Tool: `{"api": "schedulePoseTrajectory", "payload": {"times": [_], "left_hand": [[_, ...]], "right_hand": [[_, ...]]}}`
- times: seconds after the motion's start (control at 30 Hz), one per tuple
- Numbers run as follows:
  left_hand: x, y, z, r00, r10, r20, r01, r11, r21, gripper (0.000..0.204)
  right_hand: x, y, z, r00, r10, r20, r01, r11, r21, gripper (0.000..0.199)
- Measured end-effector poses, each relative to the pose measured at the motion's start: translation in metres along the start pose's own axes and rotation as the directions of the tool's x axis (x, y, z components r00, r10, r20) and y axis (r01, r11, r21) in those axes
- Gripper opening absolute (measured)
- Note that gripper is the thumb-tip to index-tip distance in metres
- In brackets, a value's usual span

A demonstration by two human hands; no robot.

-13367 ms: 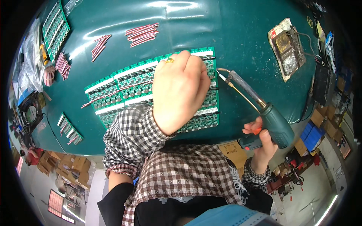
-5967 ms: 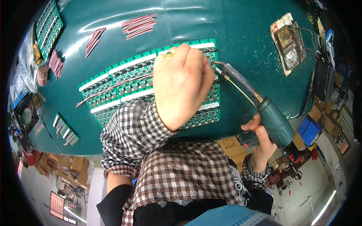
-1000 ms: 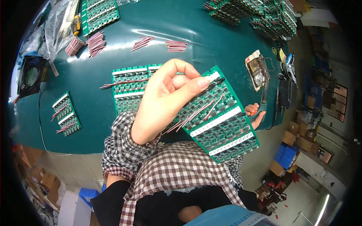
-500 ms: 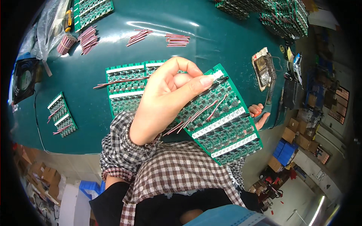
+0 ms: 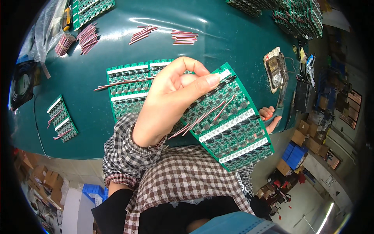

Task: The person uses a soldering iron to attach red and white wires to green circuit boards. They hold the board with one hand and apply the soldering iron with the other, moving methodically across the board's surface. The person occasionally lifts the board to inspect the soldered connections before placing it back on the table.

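Note:
My left hand pinches the upper left edge of a large green circuit board between thumb and fingers. The board is tilted above the table's near edge, with white connector strips and short black wires in rows. A few thin red, white and black wires cross its middle and stick out past its left edge. Beyond the board's right edge, my right hand is partly hidden, its fingers closed around the teal handle of what looks like a soldering iron. The iron's metal shaft points up toward a worn solder tray.
More boards lie behind my left hand, with a wire bundle across them. A smaller board is at left. Wire piles lie farther back. Board stacks stand far right; a black fan is at the left edge.
The view has shifted slightly, so the table things sit a little differently. Both hands keep their grips, and the board has hardly moved.

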State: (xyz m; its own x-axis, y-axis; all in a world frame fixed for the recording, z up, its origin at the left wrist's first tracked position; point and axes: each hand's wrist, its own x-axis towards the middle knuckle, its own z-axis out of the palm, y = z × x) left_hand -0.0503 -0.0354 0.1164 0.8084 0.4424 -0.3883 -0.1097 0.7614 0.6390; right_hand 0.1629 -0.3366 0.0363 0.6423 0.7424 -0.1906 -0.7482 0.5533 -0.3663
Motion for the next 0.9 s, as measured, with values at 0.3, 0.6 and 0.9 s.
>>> {"api": "schedulePoseTrajectory", "payload": {"times": [0.3, 0.6, 0.9], "left_hand": [[0.0, 0.001, 0.001, 1.0, -0.012, -0.002, 0.012, 1.0, 0.0, 0.014], [0.0, 0.002, 0.003, 1.0, -0.004, -0.002, 0.004, 1.0, 0.004, 0.014], [-0.008, 0.005, 0.016, 0.98, 0.165, -0.11, -0.172, 0.983, -0.059, 0.016]], "right_hand": [[0.001, -0.002, 0.0, 0.999, 0.027, 0.021, -0.027, 1.0, -0.01, 0.037], [0.002, 0.0, -0.002, 1.0, -0.017, 0.01, 0.017, 1.0, 0.004, 0.038], [-0.007, 0.007, 0.028, 0.992, -0.078, -0.101, 0.061, 0.985, -0.16, 0.039]]}}
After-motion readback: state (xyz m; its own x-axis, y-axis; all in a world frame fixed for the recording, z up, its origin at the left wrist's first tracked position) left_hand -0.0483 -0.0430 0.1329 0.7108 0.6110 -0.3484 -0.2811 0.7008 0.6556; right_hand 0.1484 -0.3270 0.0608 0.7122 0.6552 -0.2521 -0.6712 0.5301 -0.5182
